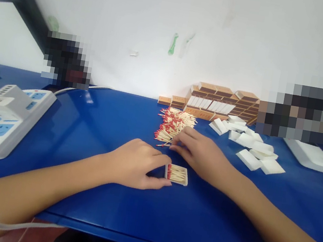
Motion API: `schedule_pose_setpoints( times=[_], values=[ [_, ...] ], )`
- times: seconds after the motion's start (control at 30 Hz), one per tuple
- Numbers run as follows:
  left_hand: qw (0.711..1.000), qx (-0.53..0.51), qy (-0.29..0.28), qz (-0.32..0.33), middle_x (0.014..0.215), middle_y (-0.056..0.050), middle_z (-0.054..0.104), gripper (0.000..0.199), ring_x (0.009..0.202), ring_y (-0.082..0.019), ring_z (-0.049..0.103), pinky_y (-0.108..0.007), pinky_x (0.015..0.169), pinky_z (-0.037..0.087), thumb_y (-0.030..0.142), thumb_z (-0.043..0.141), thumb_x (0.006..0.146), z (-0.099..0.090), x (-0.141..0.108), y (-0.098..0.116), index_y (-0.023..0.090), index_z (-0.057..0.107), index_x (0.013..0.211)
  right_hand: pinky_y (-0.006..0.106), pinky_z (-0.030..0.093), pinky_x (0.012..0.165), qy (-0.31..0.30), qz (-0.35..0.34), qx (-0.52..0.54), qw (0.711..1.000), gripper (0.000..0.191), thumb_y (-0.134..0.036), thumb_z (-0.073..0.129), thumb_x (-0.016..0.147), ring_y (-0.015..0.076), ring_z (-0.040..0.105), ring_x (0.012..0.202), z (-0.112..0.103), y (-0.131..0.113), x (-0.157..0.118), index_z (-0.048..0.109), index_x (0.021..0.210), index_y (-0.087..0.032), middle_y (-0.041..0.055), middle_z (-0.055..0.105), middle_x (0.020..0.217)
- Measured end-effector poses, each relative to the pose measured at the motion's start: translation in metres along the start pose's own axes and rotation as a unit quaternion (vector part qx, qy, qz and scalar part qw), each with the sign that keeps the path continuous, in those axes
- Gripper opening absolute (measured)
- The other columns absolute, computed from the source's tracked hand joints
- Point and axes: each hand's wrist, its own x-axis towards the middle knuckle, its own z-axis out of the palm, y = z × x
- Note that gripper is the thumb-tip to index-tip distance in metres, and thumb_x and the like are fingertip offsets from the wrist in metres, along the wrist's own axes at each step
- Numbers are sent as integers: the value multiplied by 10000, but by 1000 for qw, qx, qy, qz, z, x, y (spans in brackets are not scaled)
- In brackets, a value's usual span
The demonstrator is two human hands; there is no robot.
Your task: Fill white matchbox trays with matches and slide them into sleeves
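Note:
My left hand (138, 164) grips a small white matchbox tray (186, 179) at its left end, thumb on the near side and fingers on the far side. Red-headed matches (177, 174) lie side by side in the tray, heads to the left. Just beyond it, my right hand (191, 144) is closed at the near right edge of a loose pile of matches (175, 119), fingertips pinched on matches there. How many it holds is hidden by the fingers.
Several empty white trays (248, 159) lie scattered at the right. Behind them, brown matchboxes (212, 115) are stacked against the wall. A white container (310, 156) stands farther right. At the left, a power strip (8, 128) with a plug and cable rests on the blue table (102, 119).

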Motion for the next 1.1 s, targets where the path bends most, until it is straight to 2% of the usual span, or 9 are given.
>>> schedule_pose_setpoints(
  times=[0.1,0.2,0.37,0.63,0.73,0.97,1.1],
  values=[
    [1000,2,1,9,780,17,737,346,709,-166,711,-293,612,437,515,607,979,0,0,2,199,713,1073,307,424,697,-23,9,22,999,74,-261,568,1030,191,584,811,8,-3,5,595,989,-205,60,628,993],
    [1000,4,-3,3,788,18,736,348,728,-172,719,-297,623,446,522,600,982,0,0,0,205,711,1070,306,433,718,-8,15,63,998,51,-262,579,1026,188,595,841,14,-2,7,579,1041,-213,52,648,1014],
    [1000,8,-2,-5,771,20,728,355,730,-175,719,-298,615,441,536,592,981,1,0,-2,212,710,1063,292,410,662,5,43,81,996,73,-240,611,1001,169,579,761,16,-2,8,579,941,-212,31,636,917],
    [1000,7,-12,-11,748,11,719,379,690,-174,698,-291,612,434,552,586,980,1,1,-2,203,714,1058,312,427,720,5,-1,63,998,67,-236,561,1027,192,598,854,18,-1,7,618,1004,-210,54,660,987],
    [1000,8,-12,-13,744,10,716,380,684,-170,695,-287,608,434,551,593,976,0,1,-3,202,715,1062,306,429,722,0,0,71,997,85,-216,556,1021,188,600,849,18,-1,7,619,964,-212,52,667,976],
    [1000,3,-7,-5,778,11,734,360,724,-165,710,-279,623,449,524,595,981,0,1,-2,206,719,1099,318,441,701,-32,28,35,998,97,-203,514,1013,204,596,829,7,1,3,565,931,-203,67,641,962],
    [998,13,8,-59,731,8,714,363,651,-153,679,-267,589,426,528,611,965,-2,3,-4,201,730,1068,318,442,685,4,21,35,999,117,-268,513,1026,202,592,804,-11,13,-5,569,936,-218,61,626,936]
  ],
)
